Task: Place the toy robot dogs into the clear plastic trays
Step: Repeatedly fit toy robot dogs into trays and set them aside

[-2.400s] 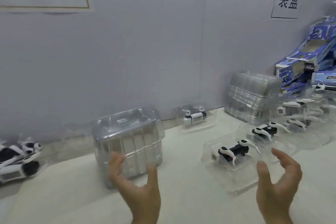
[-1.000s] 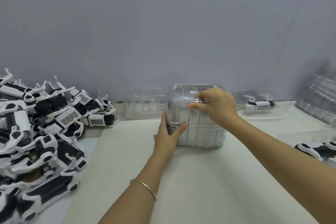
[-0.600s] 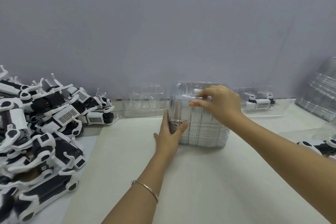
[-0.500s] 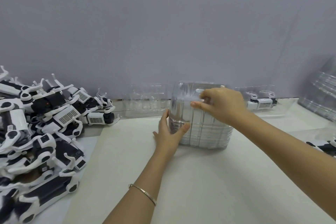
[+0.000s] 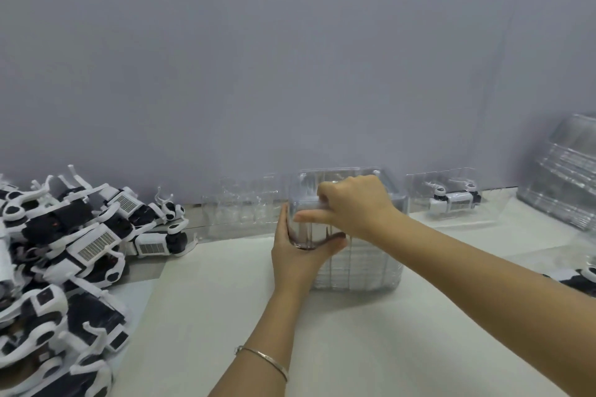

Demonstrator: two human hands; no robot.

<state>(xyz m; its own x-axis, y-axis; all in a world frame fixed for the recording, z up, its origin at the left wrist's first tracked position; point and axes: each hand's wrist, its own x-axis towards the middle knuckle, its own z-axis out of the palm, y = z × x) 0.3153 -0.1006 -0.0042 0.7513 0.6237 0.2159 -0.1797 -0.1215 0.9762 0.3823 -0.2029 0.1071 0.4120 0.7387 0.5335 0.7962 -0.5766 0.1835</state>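
From your head camera, the stack of clear plastic trays (image 5: 361, 267) stands upright on the pale counter (image 5: 322, 348), close to the grey wall, and both of your hands are on it. Your left hand (image 5: 296, 258) holds the stack's left front corner: its fingers lie flat up the left side and the thumb wraps across the front, so that grip is clamped on the stack. Your right hand (image 5: 354, 206) reaches over the stack's top front edge with its fingers curled, and that grip pinches the uppermost plastic. A thin silver bracelet (image 5: 261, 358) circles your left wrist. Well to the left of the stack lies the heap of black and white toy robot dogs (image 5: 64, 251), none of them in a tray. Just left of the stack, an empty clear moulded tray (image 5: 242, 206) leans against the wall. Just right of the stack, a single clear tray (image 5: 451, 200) holds one dog. Farther right of the stack, a second tilted pile of clear trays (image 5: 564, 171) is blurred, and a black and white dog (image 5: 580, 280) shows at the frame's edge.
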